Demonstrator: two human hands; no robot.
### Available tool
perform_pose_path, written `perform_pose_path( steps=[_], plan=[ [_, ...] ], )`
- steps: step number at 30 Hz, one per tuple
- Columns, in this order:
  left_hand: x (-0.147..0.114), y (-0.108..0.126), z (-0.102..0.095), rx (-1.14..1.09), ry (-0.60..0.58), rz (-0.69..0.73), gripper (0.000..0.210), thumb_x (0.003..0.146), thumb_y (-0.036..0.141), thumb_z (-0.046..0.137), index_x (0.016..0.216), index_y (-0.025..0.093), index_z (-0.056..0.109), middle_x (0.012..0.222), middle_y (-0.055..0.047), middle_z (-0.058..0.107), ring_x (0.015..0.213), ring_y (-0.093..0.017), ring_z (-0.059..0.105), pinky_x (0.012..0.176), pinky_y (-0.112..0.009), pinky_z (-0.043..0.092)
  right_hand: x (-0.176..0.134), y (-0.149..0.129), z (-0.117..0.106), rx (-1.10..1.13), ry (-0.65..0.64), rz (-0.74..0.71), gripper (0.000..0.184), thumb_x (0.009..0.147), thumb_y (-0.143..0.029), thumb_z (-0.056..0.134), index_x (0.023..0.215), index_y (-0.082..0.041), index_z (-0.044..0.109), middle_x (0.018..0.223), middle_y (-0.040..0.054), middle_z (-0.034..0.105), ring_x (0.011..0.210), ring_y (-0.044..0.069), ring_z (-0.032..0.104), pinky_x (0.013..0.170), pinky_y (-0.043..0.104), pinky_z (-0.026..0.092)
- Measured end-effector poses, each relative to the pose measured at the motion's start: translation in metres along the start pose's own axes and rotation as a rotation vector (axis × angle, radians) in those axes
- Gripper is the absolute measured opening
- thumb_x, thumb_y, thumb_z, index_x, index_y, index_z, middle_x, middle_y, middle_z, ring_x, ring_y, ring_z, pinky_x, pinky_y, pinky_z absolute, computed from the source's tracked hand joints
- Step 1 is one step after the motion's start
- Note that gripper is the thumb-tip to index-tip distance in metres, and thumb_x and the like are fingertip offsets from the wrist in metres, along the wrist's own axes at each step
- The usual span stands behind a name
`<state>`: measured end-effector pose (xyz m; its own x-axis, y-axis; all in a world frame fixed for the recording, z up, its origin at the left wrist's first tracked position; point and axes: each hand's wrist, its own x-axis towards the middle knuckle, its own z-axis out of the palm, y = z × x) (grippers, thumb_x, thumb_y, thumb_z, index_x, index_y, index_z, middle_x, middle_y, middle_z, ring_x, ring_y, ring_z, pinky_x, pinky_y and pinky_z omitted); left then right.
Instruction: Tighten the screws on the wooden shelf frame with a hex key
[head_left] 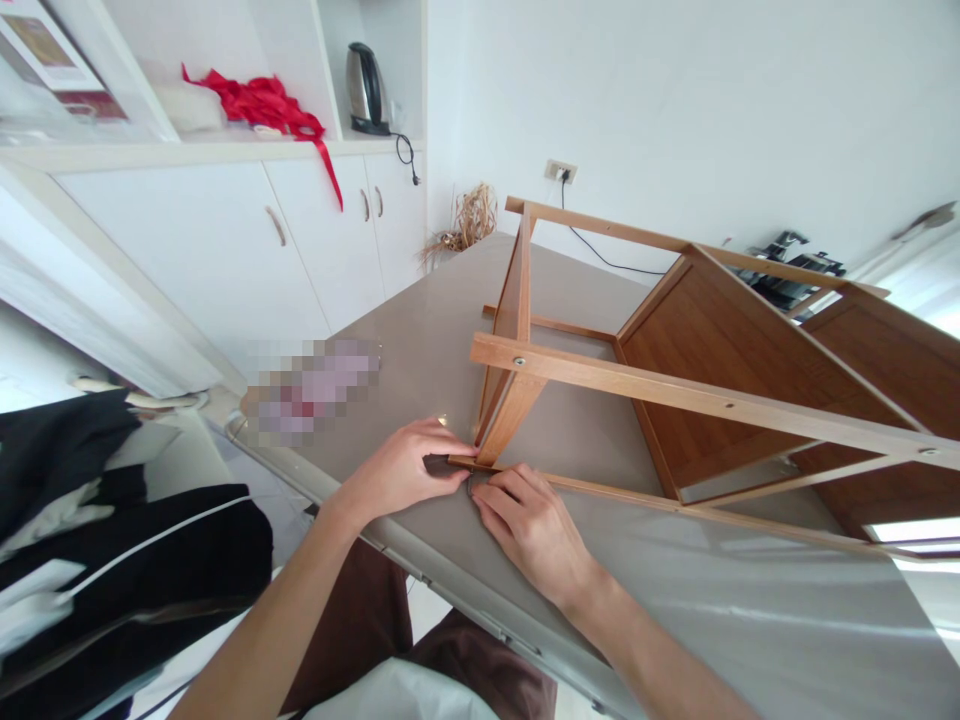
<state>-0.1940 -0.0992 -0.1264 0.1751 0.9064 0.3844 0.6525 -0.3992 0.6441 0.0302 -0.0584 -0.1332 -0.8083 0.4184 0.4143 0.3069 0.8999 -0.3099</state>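
A brown wooden shelf frame [600,375] lies on its side on the grey table [420,330]. My left hand [412,462] is closed around the near left end of its lower rail [459,462], fingers above and thumb below. Beside it, my right hand [529,525] is closed in a pinch against the same rail, near the corner joint. A thin bent metal piece [472,484] shows at its fingertips; its kind is too small to tell. A screw head [519,361] sits in the upper rail. Wooden panels [720,380] cross the frame further right.
A blurred-out pinkish item [322,385] lies on the table's left side. White cabinets [217,230] hold a red ribbon [262,100] and a kettle [367,90]. Dried stalks [476,212] stand behind the table. A black cord [600,258] runs from a wall socket [561,171]. Dark clothes [172,570] lie at left.
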Motion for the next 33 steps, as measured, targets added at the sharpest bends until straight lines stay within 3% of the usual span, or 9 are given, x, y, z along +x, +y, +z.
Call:
perform_pose_path(
  steps=[33],
  plan=[
    [-0.0013,-0.0013,-0.0001,0.001,-0.010,0.009,0.020,0.087,0.022,0.068,0.105,0.023,0.075,0.092,-0.002,0.075,0.084,-0.017,0.063,0.080,-0.031,0.051,0.0006,-0.0079,0.0042,-0.033,0.042,0.064,0.015,0.095,-0.009,0.054,0.094,-0.018,0.067,0.094,0.0076,0.057,0.089,0.020,0.051,0.079,0.033,0.051]
  ],
)
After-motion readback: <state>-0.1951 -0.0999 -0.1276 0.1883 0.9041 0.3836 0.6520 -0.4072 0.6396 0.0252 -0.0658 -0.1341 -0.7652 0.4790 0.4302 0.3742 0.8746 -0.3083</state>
